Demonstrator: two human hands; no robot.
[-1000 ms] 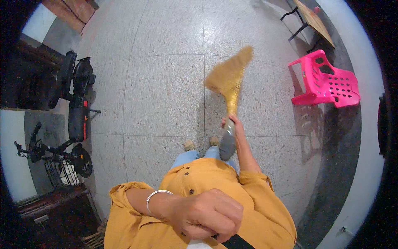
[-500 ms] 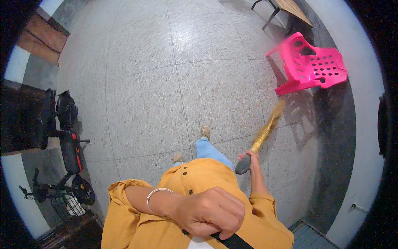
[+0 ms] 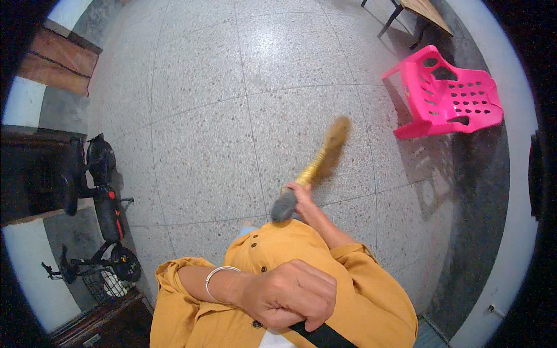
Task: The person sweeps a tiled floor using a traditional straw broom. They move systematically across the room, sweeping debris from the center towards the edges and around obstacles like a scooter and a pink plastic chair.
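My right hand [image 3: 301,195] is wrapped round the handle of a short broom [image 3: 308,171] in front of my body. The broom's grip end is dark grey, its middle is bound in shiny gold, and its brown brush end slants away to the far right over the floor, slightly blurred. My left hand [image 3: 293,293] is closed in a fist against my chest, with a silver bangle on its wrist. A black strap [image 3: 325,336] comes out from under its fingers; the part inside the fist is hidden.
Speckled tiled floor [image 3: 203,145] spreads ahead. At the right, a pink plastic chair [image 3: 458,101] stands near the wall, with a wooden-topped table [image 3: 426,14] beyond it. A black scooter with red marks [image 3: 109,214] and a wire basket [image 3: 104,284] line the left side.
My right hand has swung the broom leftward, from beside my right hip to in front of my body. My left hand has stayed nearly still on the strap. The view has shifted slightly.
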